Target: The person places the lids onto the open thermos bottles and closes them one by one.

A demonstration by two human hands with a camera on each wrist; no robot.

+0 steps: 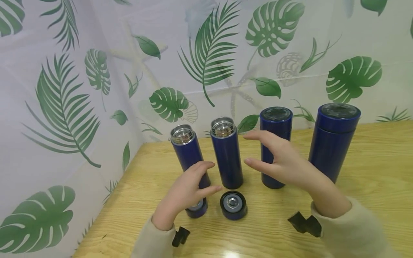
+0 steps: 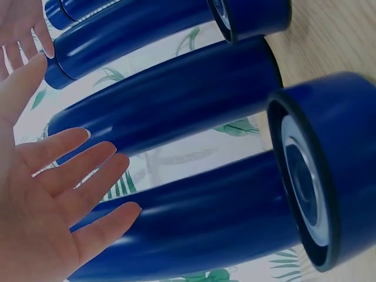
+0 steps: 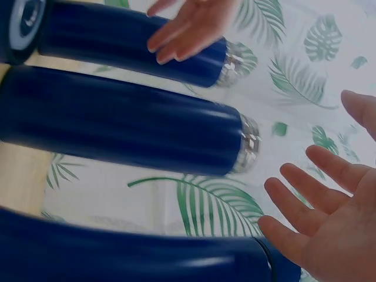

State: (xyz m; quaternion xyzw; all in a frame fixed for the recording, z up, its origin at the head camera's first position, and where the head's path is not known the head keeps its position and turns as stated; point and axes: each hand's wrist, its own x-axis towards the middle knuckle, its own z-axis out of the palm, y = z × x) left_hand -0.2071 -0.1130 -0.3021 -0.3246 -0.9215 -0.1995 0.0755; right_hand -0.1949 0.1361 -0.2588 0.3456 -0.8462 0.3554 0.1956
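Two uncapped blue thermos bottles stand side by side with steel mouths showing: the left bottle [image 1: 190,152] and the second bottle [image 1: 227,161]. In front of them two lids lie with their undersides up, the left lid [image 1: 197,209] partly behind my left hand and the other lid [image 1: 233,211] in full view. My left hand [image 1: 190,184] hovers before the left bottle with fingers extended, holding nothing. Between the second bottle and a capped third bottle [image 1: 272,179] my right hand [image 1: 280,156] is raised, thumb and fingers apart, with nothing in it.
A capped fourth bottle [image 1: 335,139] stands at the right, partly behind my right forearm. The wooden table [image 1: 129,222] meets a leaf-printed cloth [image 1: 129,71] at the back and left. Black straps sit at both sleeve cuffs.
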